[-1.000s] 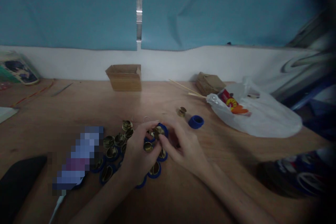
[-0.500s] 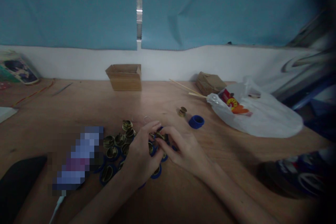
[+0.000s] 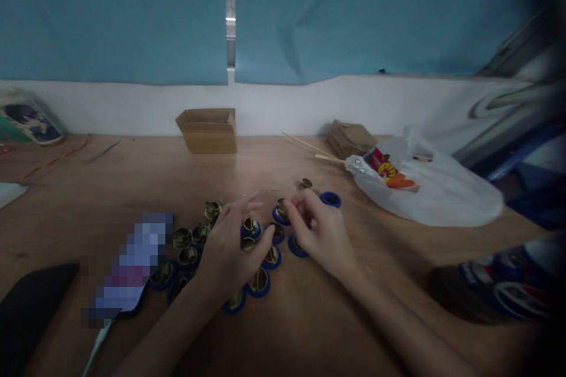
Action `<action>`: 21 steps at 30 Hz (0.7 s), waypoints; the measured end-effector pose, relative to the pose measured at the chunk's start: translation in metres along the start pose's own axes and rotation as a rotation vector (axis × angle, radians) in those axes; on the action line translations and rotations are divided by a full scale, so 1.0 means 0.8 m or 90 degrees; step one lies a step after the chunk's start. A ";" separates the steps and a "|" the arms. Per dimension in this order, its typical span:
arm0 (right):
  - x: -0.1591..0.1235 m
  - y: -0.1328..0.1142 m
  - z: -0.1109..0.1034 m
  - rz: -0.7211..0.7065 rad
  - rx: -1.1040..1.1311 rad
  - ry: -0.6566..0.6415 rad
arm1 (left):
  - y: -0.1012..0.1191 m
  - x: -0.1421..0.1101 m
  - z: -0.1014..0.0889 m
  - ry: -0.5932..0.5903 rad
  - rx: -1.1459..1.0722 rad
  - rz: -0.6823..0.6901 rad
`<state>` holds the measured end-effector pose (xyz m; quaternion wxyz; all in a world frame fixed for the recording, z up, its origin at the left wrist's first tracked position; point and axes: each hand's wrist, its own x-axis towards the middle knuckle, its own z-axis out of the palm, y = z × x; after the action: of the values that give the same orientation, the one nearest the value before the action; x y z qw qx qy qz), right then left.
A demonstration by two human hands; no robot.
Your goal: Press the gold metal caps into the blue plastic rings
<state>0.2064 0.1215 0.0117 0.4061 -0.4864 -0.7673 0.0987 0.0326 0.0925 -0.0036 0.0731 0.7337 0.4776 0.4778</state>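
Observation:
My right hand [image 3: 325, 235] pinches the edge of a blue-rimmed, gold-coloured round piece [image 3: 281, 211] between thumb and fingertips. Whether that piece is lifted or rests on the table, I cannot tell. My left hand [image 3: 230, 241] is open, thumb and fingers apart, over a cluster of similar pieces and partly hiding them. Between the hands lie several blue-rimmed pieces, among them one [image 3: 259, 281] near my left thumb. Gold pieces without a visible blue rim [image 3: 182, 238] lie left of my left hand. Beyond my right hand are a loose gold piece [image 3: 305, 183] and blue rings [image 3: 330, 199].
A phone [image 3: 132, 265] with a white cable lies at the left. At the back stand an open cardboard box [image 3: 210, 135] and a brown package [image 3: 349, 138]. To the right are a white plastic bag [image 3: 446, 188], thin sticks [image 3: 329, 158] and a dark bottle [image 3: 490, 285] on its side.
My hands have moved apart. The left has opened and shifted slightly left; the right has drawn right and a little up, its fingertips at a blue-rimmed piece. More of the cluster shows between them.

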 end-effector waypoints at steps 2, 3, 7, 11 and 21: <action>0.007 0.011 -0.002 0.047 -0.012 -0.013 | -0.004 0.005 -0.004 0.022 0.019 -0.015; 0.010 0.018 -0.002 0.068 -0.026 -0.024 | -0.006 0.007 -0.006 0.029 0.027 -0.021; 0.014 0.040 0.001 0.102 -0.093 -0.089 | -0.018 0.013 -0.010 0.043 0.062 -0.029; 0.011 0.050 0.007 0.091 -0.101 -0.127 | -0.031 0.019 -0.016 0.074 0.103 -0.059; 0.033 0.073 -0.028 0.142 -0.163 0.013 | -0.047 0.024 -0.024 0.034 0.111 -0.108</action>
<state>0.2563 0.1674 0.0086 0.3351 -0.6173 -0.7107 0.0399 -0.0046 0.1205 -0.0025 0.0364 0.6812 0.5793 0.4462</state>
